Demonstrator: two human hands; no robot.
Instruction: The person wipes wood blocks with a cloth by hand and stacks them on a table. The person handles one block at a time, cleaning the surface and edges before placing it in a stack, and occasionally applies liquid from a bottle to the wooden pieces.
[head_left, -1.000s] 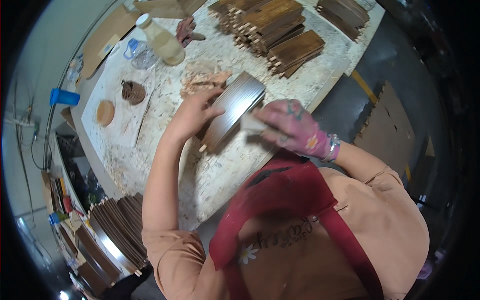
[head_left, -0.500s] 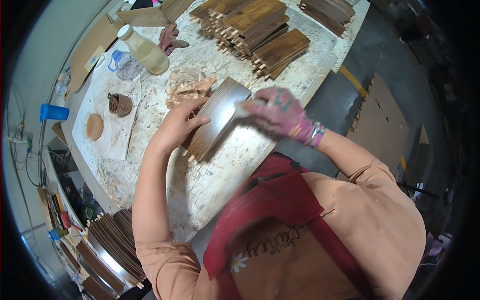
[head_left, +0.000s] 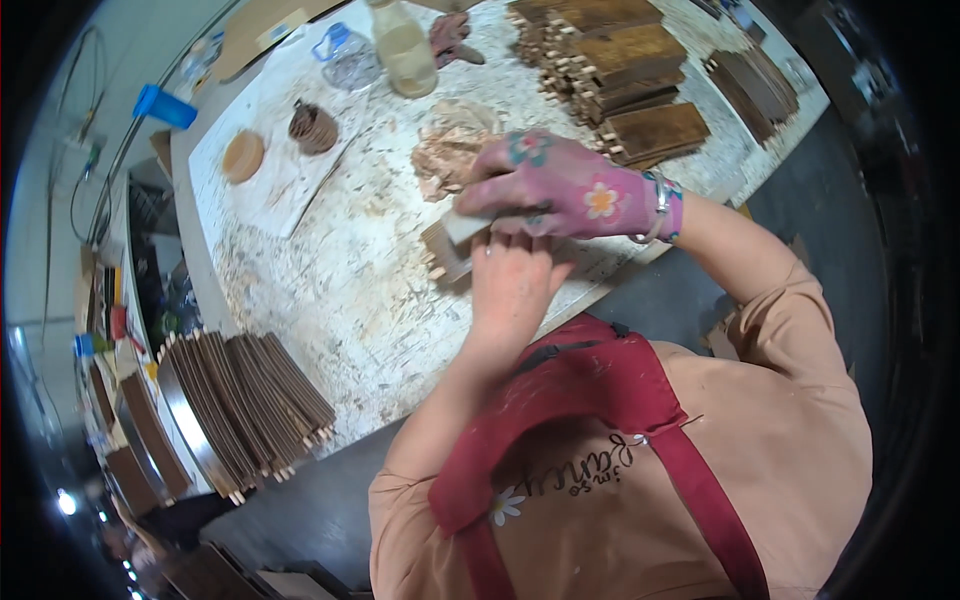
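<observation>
A dark brown wooden board (head_left: 437, 250) with dowel pegs at its end lies on the table, mostly hidden beneath my hands. My bare left hand (head_left: 507, 275) grips its near edge, fingers curled over the top. Above it, my right hand (head_left: 555, 190), in a pink flowered glove, presses a pale rectangular pad (head_left: 470, 226) against the board's left end. Just beyond the board is a crumpled, stained cloth (head_left: 455, 135).
Stacked pegged boards (head_left: 630, 60) stand at the far right, with more curved boards (head_left: 235, 400) at lower left. Toward the back left are a bottle of cloudy liquid (head_left: 405, 50), a clear jug (head_left: 348, 60), a brown-stained jar (head_left: 313, 130) and a round tan disc (head_left: 243, 157).
My left hand has shifted from the board's left side to its near edge. My right hand has moved left with the pad, and the board lies at a different angle. The whole view has shifted.
</observation>
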